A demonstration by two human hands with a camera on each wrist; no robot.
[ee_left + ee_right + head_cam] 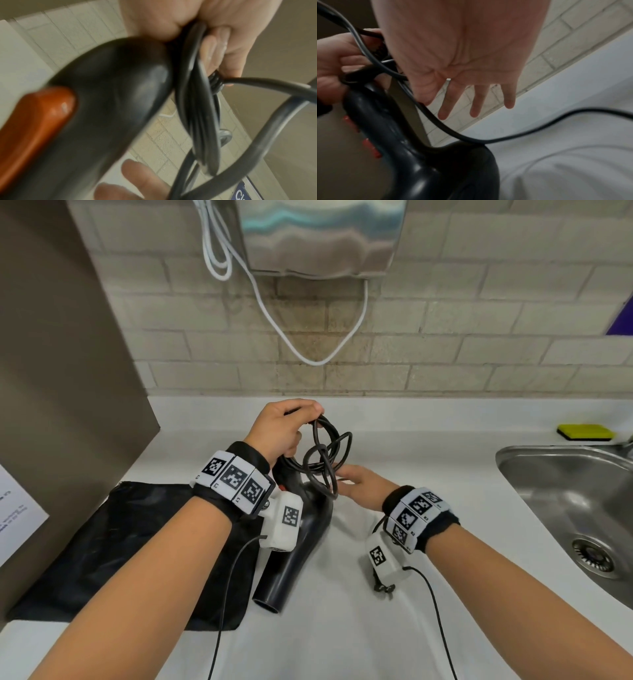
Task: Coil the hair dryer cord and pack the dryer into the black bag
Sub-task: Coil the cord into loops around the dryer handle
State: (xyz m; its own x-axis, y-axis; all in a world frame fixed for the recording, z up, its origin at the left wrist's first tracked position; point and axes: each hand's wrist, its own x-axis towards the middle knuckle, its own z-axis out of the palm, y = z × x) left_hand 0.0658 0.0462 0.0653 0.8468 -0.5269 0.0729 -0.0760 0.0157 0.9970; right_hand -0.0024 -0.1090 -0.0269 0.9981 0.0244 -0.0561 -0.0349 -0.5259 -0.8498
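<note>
Through the head camera I saw my left hand (281,429) curled around a bundle of loops of the black cord (327,455), gripping them together at the end of the hair dryer (298,539) handle, above the white counter (428,440). The dryer was glossy black, with a curved body and a round barrel whose open nozzle pointed back toward me and down toward the counter; the wrist views showed orange-red switches along the handle. The cord was round, dark and slightly shiny, gathered in several uneven loops that crossed each other rather than lying in a neat ring, and one strand trailed off to the right over the counter in the right wrist view. My right hand (363,484) was flat and relaxed, fingers straight and spread, holding nothing, just beside the hanging loops; I could not tell whether it touched them. The black bag (113,549) lay flat on the counter to the left, under my left forearm, beside the dryer's barrel.
</note>
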